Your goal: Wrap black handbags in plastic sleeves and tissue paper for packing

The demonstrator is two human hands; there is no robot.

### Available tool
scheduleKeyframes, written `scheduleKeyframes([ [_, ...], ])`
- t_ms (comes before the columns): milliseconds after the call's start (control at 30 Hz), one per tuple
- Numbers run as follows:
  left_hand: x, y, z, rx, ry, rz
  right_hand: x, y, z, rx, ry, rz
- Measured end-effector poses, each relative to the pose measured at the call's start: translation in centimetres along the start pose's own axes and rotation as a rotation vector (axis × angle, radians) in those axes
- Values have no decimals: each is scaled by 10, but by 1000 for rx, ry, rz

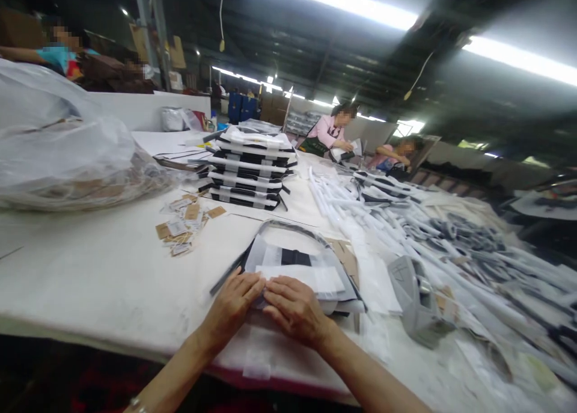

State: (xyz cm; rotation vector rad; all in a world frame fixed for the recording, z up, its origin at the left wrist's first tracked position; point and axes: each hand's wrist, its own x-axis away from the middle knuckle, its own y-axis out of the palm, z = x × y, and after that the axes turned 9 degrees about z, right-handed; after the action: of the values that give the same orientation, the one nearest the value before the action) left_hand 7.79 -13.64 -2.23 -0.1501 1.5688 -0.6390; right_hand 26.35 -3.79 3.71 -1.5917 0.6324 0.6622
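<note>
In front of me on the table lies a flat dark bag [295,256] with a long looped handle wrapped in a clear or pale covering. A white paper-like sheet [320,281] is folded across its near part. My left hand [234,305] presses on the near left edge of the sheet, fingers stretched and close together. Beside it, my right hand [295,308] lies flat on the near edge, fingers extended. The fingertips of both hands nearly meet at the middle. Neither thumb shows clearly.
Beyond the bag stands a stack of wrapped dark bags [250,166]. Loose paper tags [187,220] lie left of it, near a big clear plastic sack [76,142]. A grey tape dispenser [419,299] stands at right, beside heaped white-wrapped strips [406,232]. Other people work farther back.
</note>
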Motion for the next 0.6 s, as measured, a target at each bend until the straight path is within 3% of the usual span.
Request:
scheduleKeyframes([
  [133, -3, -3, 3, -81, 39, -24, 2, 2, -5, -42, 78, 15],
  [233, -6, -11, 5, -4, 45, -101, 5, 8, -6, -64, 135, 41],
  [400, -11, -25, 3, 156, -89, -256, 8, 14, -6, -31, 129, 88],
  [600, -9, -10, 4, 182, -198, -85, 8, 15, -8, 6, 112, 107],
])
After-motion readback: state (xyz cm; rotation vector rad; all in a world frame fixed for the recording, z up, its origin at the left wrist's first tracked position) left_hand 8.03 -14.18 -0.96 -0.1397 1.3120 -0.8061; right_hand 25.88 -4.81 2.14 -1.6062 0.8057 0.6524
